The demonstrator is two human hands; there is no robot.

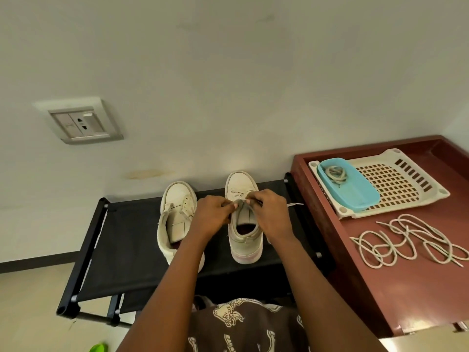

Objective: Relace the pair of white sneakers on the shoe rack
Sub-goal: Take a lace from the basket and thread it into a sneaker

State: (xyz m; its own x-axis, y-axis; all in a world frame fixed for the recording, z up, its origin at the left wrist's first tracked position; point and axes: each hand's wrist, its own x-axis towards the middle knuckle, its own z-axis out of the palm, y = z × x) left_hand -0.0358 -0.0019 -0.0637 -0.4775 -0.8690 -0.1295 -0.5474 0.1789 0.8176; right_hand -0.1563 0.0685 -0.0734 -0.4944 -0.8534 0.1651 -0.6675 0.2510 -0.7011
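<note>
White and a little scuffed, the right-hand sneaker stands on the black shoe rack, toe to the wall, heel toward the person. The left hand and right hand meet over its tongue, each pinching the lace at the eyelets. The lace's free tip pokes out rightward, nearest the right hand. The other sneaker looks unlaced, and spare laces wait on the reddish table.

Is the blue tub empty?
No, a coiled lace lies inside the blue tub.
</note>
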